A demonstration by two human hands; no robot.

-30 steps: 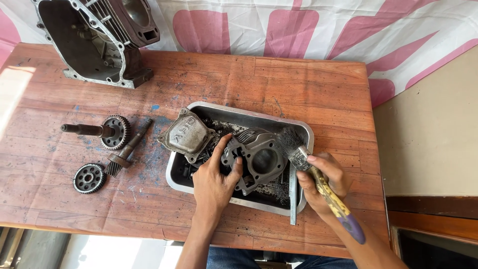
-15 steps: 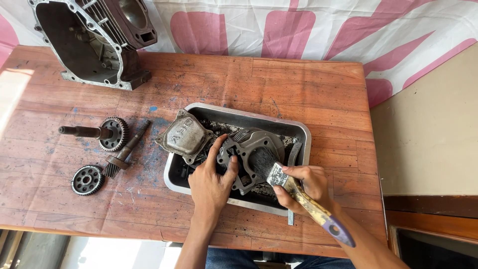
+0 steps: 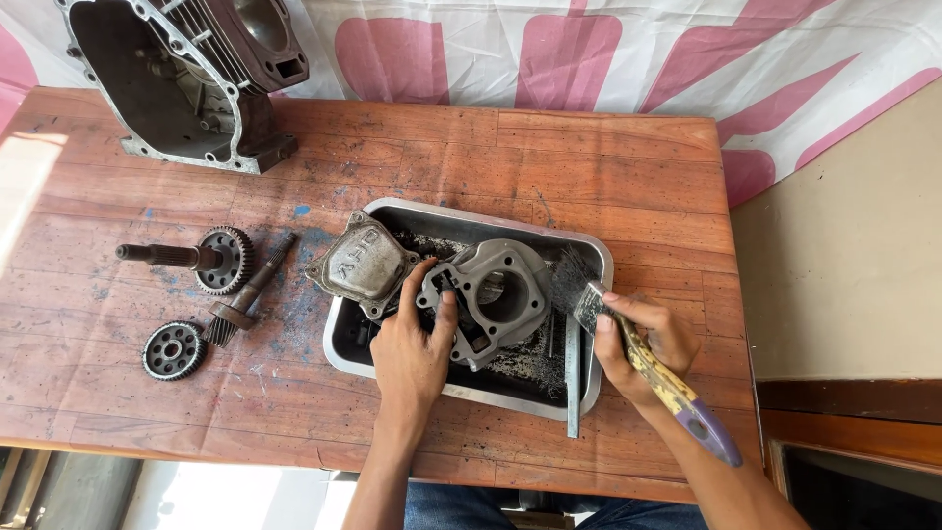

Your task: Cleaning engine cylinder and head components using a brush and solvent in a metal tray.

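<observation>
Cylinder block [image 3: 496,299]: grey cast metal, grimy, round bore through the middle, lugs and bolt holes around the edge; lying tilted inside the tray, near its centre.
Left hand [image 3: 412,353]: clamped on the near-left edge of the cylinder block, thumb and forefinger hooked over the casting, palm over the tray's front part.
Right hand [image 3: 643,344]: closed around the paintbrush handle, fingers wrapped, thumb on top near the ferrule.
Paintbrush [image 3: 628,339]: dark splayed bristles touching the right side of the cylinder block; paint-flecked yellowish handle ending in a purple tip, pointing back toward the person's right.
Tray [image 3: 603,265]: shallow rectangular metal pan, dark and oily inside, resting on the table toward its front right.
Valve cover [image 3: 361,265]: grey domed casting, propped on the tray's left rim, just beside the cylinder block.
Metal bar [image 3: 573,383]: thin flat strip, leaning over the tray's near-right edge.
Table [image 3: 608,167]: reddish worn wood, stained with blue flecks.
Engine crankcase [image 3: 186,79]: large dark housing, far left corner, well apart from the tray.
Gear shafts [image 3: 211,260]: two, lying left of the tray.
Loose gear [image 3: 174,350]: near the front left.
</observation>
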